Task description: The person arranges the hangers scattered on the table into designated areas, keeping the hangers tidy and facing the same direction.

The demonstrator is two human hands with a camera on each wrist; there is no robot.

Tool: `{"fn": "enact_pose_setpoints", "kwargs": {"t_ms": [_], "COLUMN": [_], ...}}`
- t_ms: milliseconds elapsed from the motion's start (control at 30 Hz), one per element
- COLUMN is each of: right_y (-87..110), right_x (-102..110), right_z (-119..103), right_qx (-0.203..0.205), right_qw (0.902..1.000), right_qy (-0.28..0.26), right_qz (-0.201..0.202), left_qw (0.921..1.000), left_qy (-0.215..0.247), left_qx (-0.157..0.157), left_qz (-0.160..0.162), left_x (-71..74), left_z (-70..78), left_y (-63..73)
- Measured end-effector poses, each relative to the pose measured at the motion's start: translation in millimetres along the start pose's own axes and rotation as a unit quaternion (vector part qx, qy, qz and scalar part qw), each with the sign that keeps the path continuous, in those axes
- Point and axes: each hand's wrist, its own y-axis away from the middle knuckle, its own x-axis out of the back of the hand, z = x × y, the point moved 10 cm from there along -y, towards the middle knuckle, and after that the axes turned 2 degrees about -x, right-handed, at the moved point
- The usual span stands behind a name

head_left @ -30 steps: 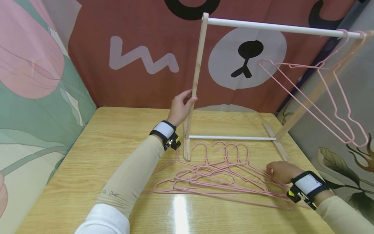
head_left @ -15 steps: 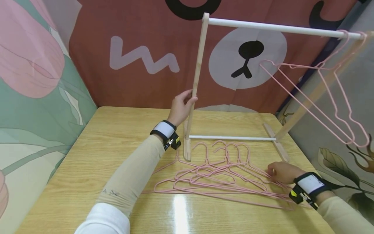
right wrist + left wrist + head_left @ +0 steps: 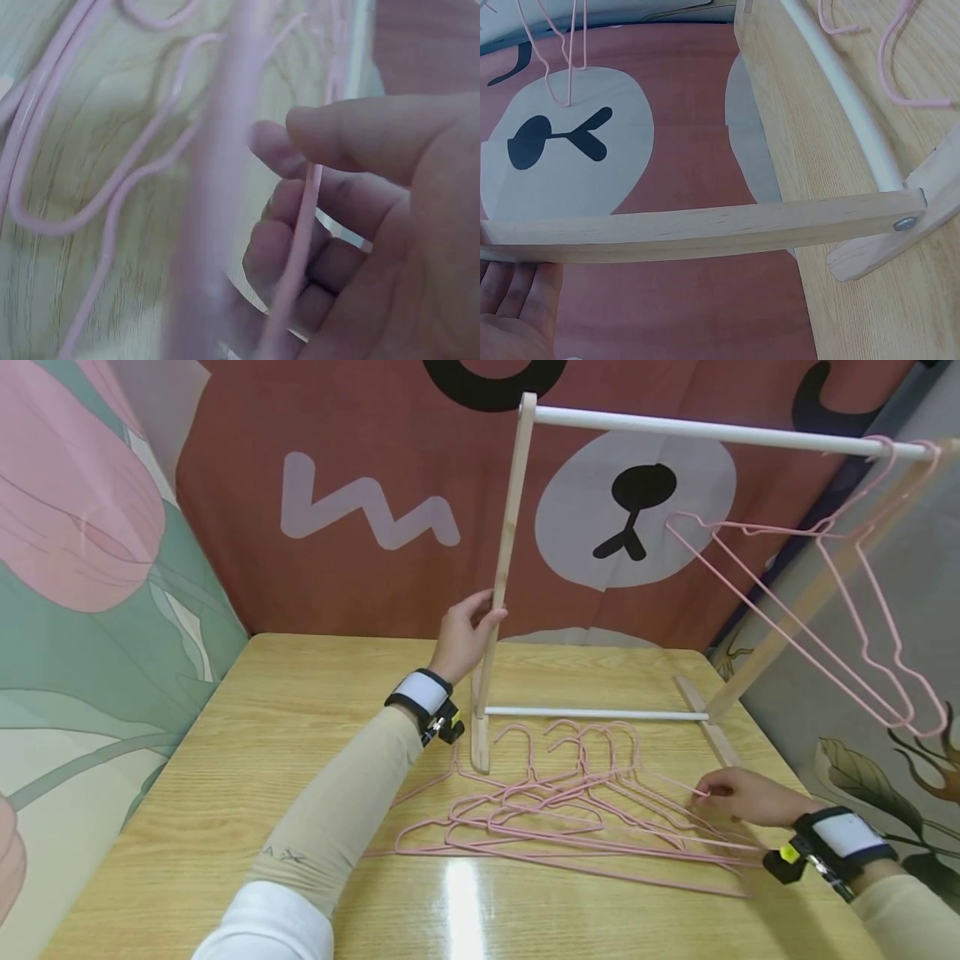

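Observation:
My left hand [image 3: 463,639] grips the left wooden post [image 3: 512,518] of a small clothes rack, thumb in front; in the left wrist view some fingers [image 3: 517,289] show below the post. Low at the right, my right hand [image 3: 757,797] pinches a pink clothes hanger [image 3: 300,247] between thumb and fingers. That hanger is partly lifted at its right side and overlaps a pile of pink hangers [image 3: 600,872] on the table. Two more pink hangers [image 3: 780,531] hang from the right end of the rack's white top rail [image 3: 675,428].
The wooden table [image 3: 247,760] carries the rack, with a white lower bar [image 3: 600,714] between its feet. Behind it hangs a reddish-brown bear-print cloth [image 3: 375,585]. Floral cloth [image 3: 82,693] covers the left side, and grey patterned cloth [image 3: 862,777] the right.
My right hand has moved slightly right and raised the right side of one hanger from the pile. The left hand stays on the post.

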Motion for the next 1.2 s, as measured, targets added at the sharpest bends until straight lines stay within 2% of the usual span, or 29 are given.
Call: {"fn": "enact_pose_setpoints", "kwargs": {"t_ms": [133, 233, 400, 533, 733, 900, 1100, 1200], "right_y": [6.1, 9.9, 16.1, 20.0, 25.7, 34.5, 43.0, 47.6], "right_x": [2.8, 4.4, 5.0, 5.0, 0.5, -5.3, -10.7, -13.0], "right_z": [-0.7, -1.4, -6.1, -8.7, -9.5, -10.1, -10.6, -15.3], "right_qx": [0.021, 0.040, 0.089, 0.119, 0.109, 0.091, 0.053, 0.055], "right_qw": [0.9970, 0.9913, 0.9728, 0.9577, 0.9398, 0.9158, 0.8888, 0.8724], "right_qy": [-0.069, -0.117, -0.196, -0.235, -0.276, -0.323, -0.378, -0.399], "right_qz": [-0.027, -0.046, -0.085, -0.115, -0.170, -0.220, -0.254, -0.278], "left_qw": [1.0000, 1.0000, 1.0000, 1.0000, 1.0000, 1.0000, 1.0000, 1.0000], "left_qy": [0.002, 0.004, 0.002, 0.001, -0.001, 0.001, 0.006, 0.006], "left_qx": [0.000, 0.001, 0.000, 0.000, -0.001, -0.005, -0.004, -0.004], "left_qz": [0.001, 0.003, 0.002, 0.003, 0.003, 0.002, 0.000, 0.001], "left_x": [0.6, 1.4, 1.6, 1.0, 1.0, 0.8, 0.5, 0.2], "left_z": [0.9, 1.4, 1.3, 0.8, 0.3, 0.9, 0.3, -0.6], "left_y": [0.4, 0.8, 0.6, 0.5, -0.2, -0.5, -0.9, -1.0]}}
